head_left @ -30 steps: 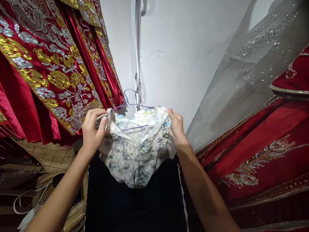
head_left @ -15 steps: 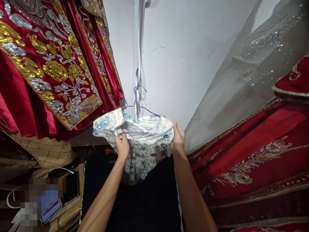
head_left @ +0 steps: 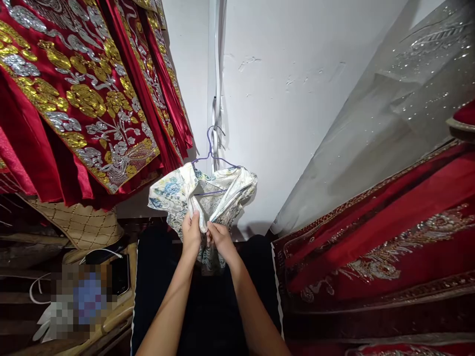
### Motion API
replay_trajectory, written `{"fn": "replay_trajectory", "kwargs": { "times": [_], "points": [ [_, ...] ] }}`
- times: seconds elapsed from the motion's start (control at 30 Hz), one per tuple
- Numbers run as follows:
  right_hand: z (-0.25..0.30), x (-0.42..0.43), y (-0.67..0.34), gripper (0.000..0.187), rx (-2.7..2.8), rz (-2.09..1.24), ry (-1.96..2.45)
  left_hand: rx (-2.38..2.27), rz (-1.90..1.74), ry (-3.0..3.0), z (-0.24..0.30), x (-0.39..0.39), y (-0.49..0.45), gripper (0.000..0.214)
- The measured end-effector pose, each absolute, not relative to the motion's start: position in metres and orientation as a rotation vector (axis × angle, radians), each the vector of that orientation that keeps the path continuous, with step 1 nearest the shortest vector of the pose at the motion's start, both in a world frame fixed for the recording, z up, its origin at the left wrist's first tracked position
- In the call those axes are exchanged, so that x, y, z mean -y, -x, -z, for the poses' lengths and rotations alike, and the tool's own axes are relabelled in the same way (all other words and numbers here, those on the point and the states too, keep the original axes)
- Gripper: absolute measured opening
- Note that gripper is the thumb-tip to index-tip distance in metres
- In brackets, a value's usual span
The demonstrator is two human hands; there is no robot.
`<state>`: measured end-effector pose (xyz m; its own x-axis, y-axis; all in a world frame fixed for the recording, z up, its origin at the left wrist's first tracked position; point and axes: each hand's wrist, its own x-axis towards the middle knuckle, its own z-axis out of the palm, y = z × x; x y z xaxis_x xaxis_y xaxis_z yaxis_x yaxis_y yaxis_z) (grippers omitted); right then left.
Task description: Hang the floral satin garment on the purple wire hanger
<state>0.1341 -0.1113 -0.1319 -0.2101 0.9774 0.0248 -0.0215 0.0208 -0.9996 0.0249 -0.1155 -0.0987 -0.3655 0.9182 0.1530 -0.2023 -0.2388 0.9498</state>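
Observation:
A small cream garment with a blue floral print (head_left: pixel 174 190) hangs on a thin purple wire hanger (head_left: pixel 211 148) in front of a white wall. My left hand (head_left: pixel 191 233) and my right hand (head_left: pixel 219 239) meet side by side at the garment's front, both closed and pinching the cloth where its two edges come together. The hanger's hook points up near a white strip on the wall. The garment's lower part is hidden behind my hands.
Red robes with gold and silver embroidery (head_left: pixel 74 99) hang at the left. More red embroidered cloth (head_left: pixel 371 237) and a grey sequinned veil (head_left: pixel 389 109) lie at the right. A woven bag (head_left: pixel 77 225) and a phone with a cable (head_left: pixel 118 277) sit low left.
My right hand has left the garment's right shoulder and come in to the middle beside my left hand. The garment's two sides are now drawn together and the hanger sits upright.

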Motion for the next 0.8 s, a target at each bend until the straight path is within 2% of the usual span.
{"fn": "replay_trajectory", "kwargs": {
  "times": [0.13,0.23,0.43,0.53,0.63,0.8],
  "points": [
    [0.131,0.112,-0.147,0.047,1.318,-1.368,1.075,-1.082,-1.750,-1.092,0.113,0.123,-0.022,0.023],
    [0.134,0.115,-0.155,0.047,1.316,-1.438,1.103,-1.079,-1.598,-1.224,0.134,0.128,-0.029,0.012],
    [0.116,0.120,-0.159,0.038,1.400,-1.587,1.042,-1.196,-1.395,-1.505,0.148,0.135,-0.038,0.011],
    [0.081,0.102,-0.168,0.033,1.448,-1.600,1.046,-1.290,-1.383,-1.610,0.144,0.133,-0.040,0.014],
    [0.026,0.072,-0.175,0.028,1.416,-1.475,1.080,-1.423,-1.375,-1.668,0.147,0.131,-0.048,0.015],
    [-0.051,0.049,-0.167,0.020,1.292,-1.302,0.864,-1.440,-1.263,-1.788,0.155,0.129,-0.055,0.013]
  ]
}}
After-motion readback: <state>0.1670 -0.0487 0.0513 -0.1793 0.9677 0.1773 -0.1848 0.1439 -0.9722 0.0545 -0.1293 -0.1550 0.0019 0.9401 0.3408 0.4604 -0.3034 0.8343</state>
